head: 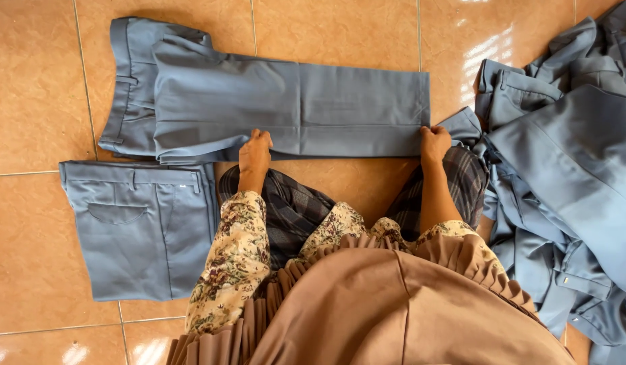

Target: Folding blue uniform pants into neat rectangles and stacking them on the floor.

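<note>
While the grey-blue trousers (293, 108) lie stretched flat across the tiled floor (36, 88), waistband to the left and leg hems to the right, both hands grip their near edge. They appear folded lengthwise, one leg laid over the other, so the long edges line up and the cloth stays smooth; a crease across the middle marks where the fabric might bend. The left hand (255, 153) closes its fingers over the lower edge about midway along the legs, pinning the layers together there. The right hand (434, 144) pinches the lower corner of the hems, which keeps both leg ends aligned and taut against the left hand's hold. Neither hand is slack; each is clenched on the cloth.

Just below the waistband, touching or nearly touching it, sits a folded pair of trousers (140, 226) of the same colour, squared into a compact rectangle with a back pocket facing up, set to the person's left where a finished piece is within easy reach. To the right, well apart from that one, a loose heap of similar trousers (570, 169) sprawls unfolded over the floor, close beside the right hand. The person's flowered sleeves (235, 260) and brown pleated garment (394, 304) fill the foreground.
</note>
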